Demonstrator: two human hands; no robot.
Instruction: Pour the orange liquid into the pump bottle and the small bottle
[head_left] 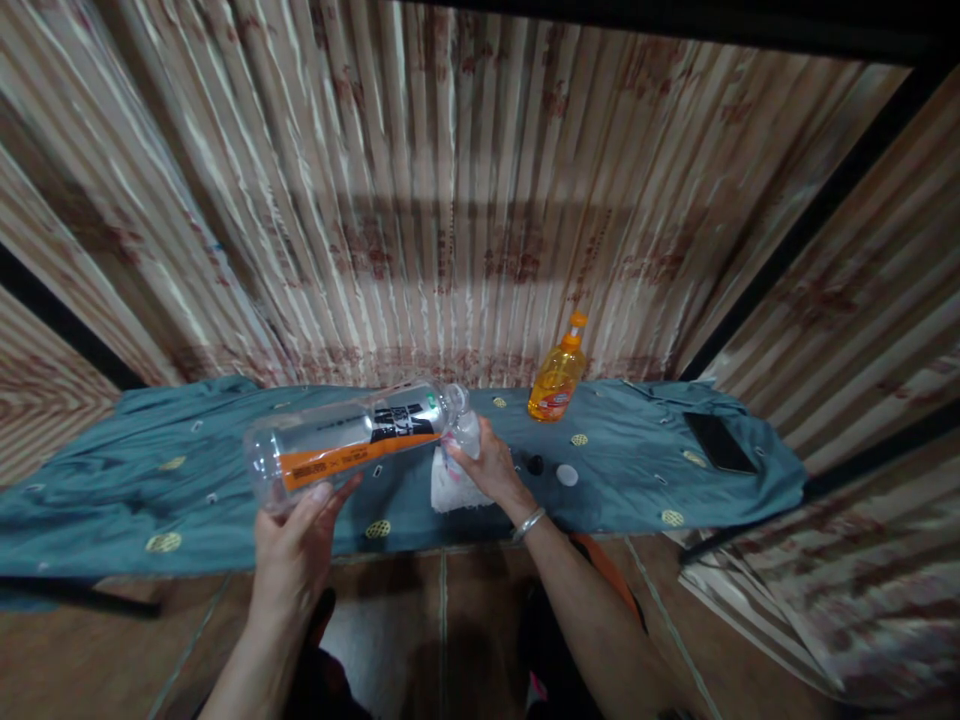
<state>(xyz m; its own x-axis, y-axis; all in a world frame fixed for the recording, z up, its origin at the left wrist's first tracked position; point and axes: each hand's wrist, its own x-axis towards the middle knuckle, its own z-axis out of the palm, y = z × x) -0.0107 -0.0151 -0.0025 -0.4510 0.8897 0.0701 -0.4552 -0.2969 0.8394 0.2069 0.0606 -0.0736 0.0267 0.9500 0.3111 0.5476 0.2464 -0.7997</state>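
A large clear plastic bottle [345, 440] with a black and orange label lies tilted nearly sideways above the table, its neck to the right. My left hand [296, 535] grips it from below near its base. At the bottle's mouth, my right hand [491, 465] is closed on a small clear plastic container [466, 433], whose exact kind I cannot make out. The two mouths are close together; whether they touch is unclear. Under my right hand, a white cloth [454, 488] lies on the table. A black cap [535, 464] and a white round lid [567, 475] sit just right of it.
A green patterned cloth covers the narrow table [622, 480]. Toward the back stands a pump bottle [557, 380] of orange-yellow liquid. A dark phone [720, 442] lies at the right. Black frame posts [802, 220] and striped curtains [480, 200] surround the table.
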